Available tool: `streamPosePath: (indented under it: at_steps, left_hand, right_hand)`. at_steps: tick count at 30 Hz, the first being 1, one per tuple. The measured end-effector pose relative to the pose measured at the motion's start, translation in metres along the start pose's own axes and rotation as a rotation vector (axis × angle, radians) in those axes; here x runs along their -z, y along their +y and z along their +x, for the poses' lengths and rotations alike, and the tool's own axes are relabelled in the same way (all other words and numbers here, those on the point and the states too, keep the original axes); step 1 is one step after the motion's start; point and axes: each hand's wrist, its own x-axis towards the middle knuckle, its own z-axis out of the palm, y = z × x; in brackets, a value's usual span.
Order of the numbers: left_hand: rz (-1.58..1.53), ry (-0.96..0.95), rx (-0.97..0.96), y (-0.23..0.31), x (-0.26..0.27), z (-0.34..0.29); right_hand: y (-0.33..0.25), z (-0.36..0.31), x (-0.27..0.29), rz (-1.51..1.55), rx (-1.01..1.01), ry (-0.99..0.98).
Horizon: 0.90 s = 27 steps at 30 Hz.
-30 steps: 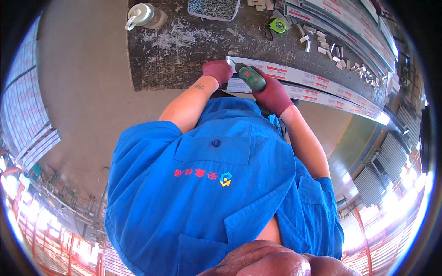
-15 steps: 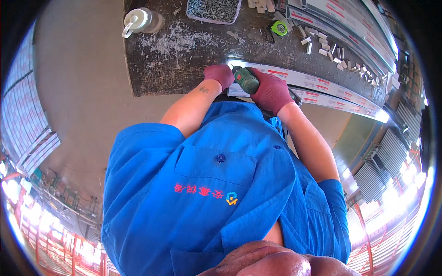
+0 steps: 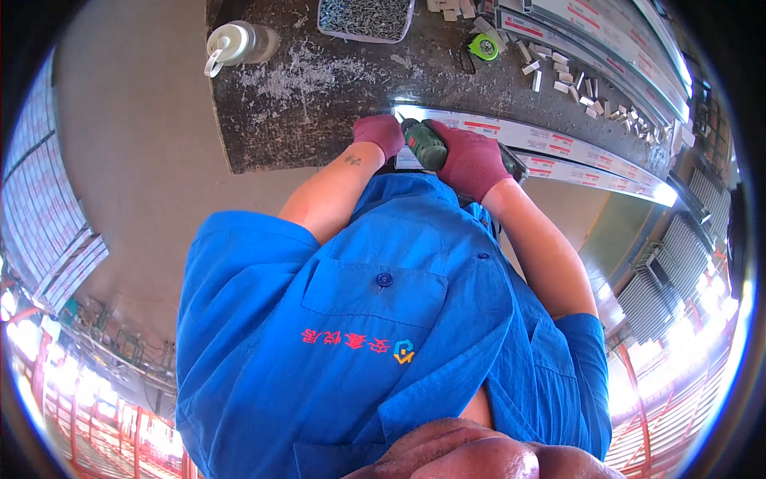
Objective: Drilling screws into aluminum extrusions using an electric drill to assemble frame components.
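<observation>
Gloved right grip [image 3: 471,160] clasps a green drill [image 3: 425,146] over a long white strip [image 3: 550,143]. Just beside it is the left grip [image 3: 379,135], its hold hidden from me

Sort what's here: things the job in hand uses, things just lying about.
In use, it seems:
green drill, gripped by the right hand
long pale strip at the drill's tip, left hand by its end

Lying about:
lidded bottle
tape measure
tub of metal fasteners
small pale blocks

Wkshp: bench [image 3: 275,140], pwr drill [image 3: 427,147], fastener tub [image 3: 359,37], stacked profiles [image 3: 586,46].
</observation>
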Motion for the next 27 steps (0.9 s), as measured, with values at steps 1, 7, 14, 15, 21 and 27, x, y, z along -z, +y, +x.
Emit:
streamPosePath:
  at_steps: [1, 7, 14, 15, 21, 27]
  left_hand:
    - [-0.002, 0.010, -0.013, -0.001, -0.003, 0.001]
    - [-0.021, 0.023, -0.022, 0.000, 0.000, -0.003]
    - [-0.009, 0.041, -0.034, -0.002, -0.004, -0.002]
    - [-0.005, 0.034, -0.042, -0.002, -0.003, -0.002]
    - [0.004, 0.074, -0.022, -0.004, -0.010, 0.000]
    - [0.020, 0.084, -0.018, -0.003, -0.010, -0.002]
  right_hand:
    - [0.001, 0.000, -0.001, -0.004, 0.008, 0.007]
    - [0.005, 0.001, -0.006, -0.041, 0.046, 0.026]
    - [0.010, 0.001, -0.014, -0.039, 0.100, 0.063]
    - [0.008, 0.002, -0.011, -0.036, 0.083, 0.033]
    - [0.001, 0.001, 0.001, -0.030, 0.048, -0.032]
    - [0.000, 0.001, 0.001, -0.042, 0.119, 0.020]
